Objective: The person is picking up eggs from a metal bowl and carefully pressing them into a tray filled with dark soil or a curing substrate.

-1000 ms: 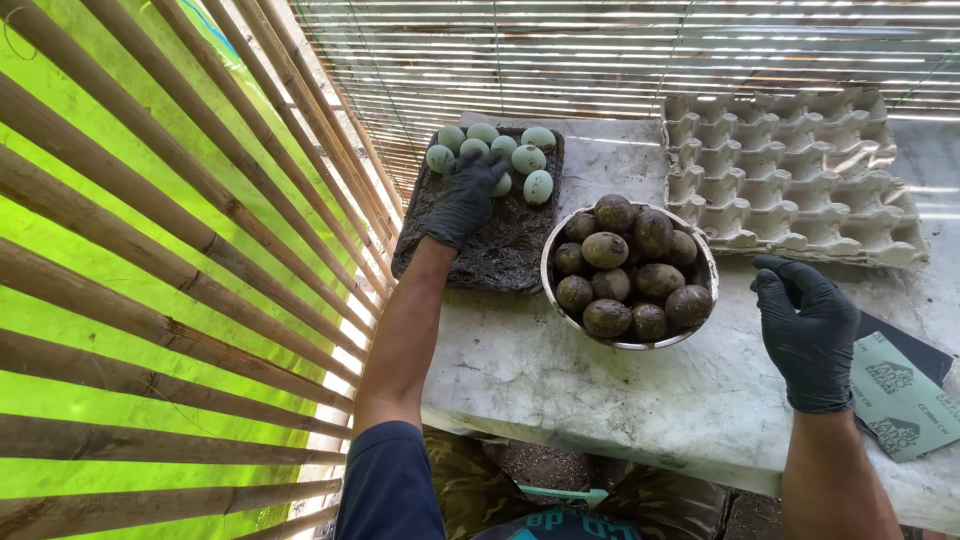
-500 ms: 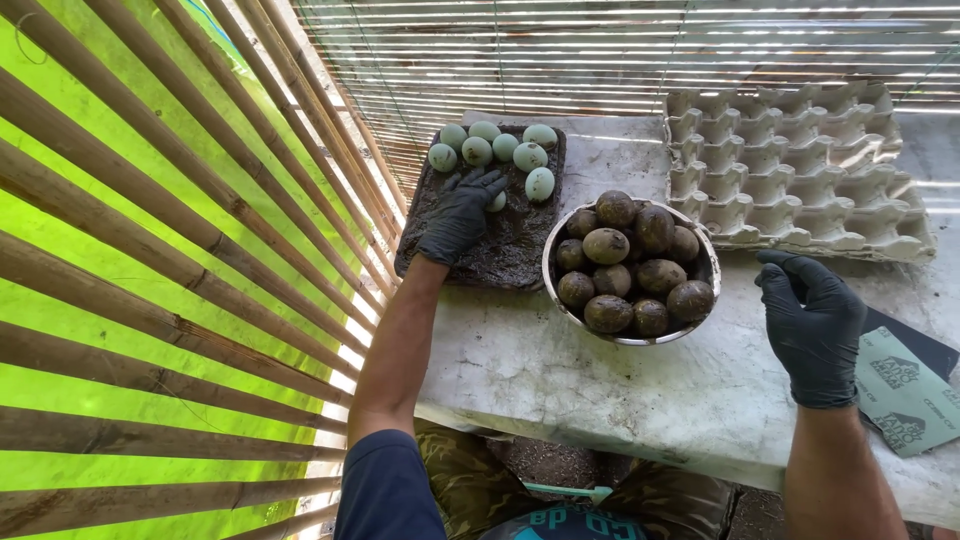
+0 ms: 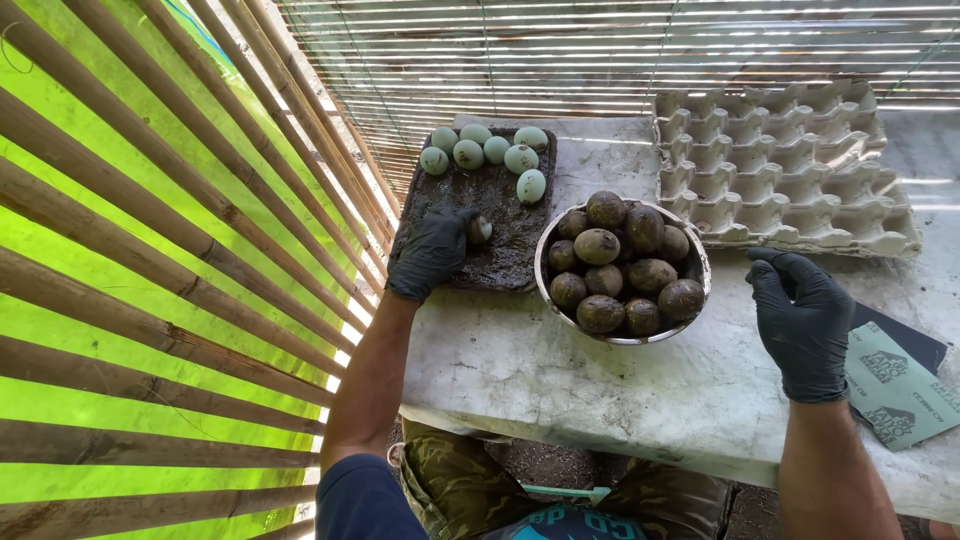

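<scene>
Left hand (image 3: 432,250) had slid down the muddy tray (image 3: 500,262), now gripping a mud-smeared egg (image 3: 480,230); right hand (image 3: 800,320) stayed loosely open, empty, beside metal bowl (image 3: 560,310).

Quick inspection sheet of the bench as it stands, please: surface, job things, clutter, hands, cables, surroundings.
Surface: pale stone table, stained.
Job's things: muddy dark tray with six pale green eggs at its far end; metal bowl heaped with mud-coated eggs.
Clutter: empty grey egg carton; green sandpaper sheets.
Hands: both black-gloved; left hand on the tray, rolling egg; right hand empty.
Cables: nothing seen.
Surroundings: bamboo slat wall.
</scene>
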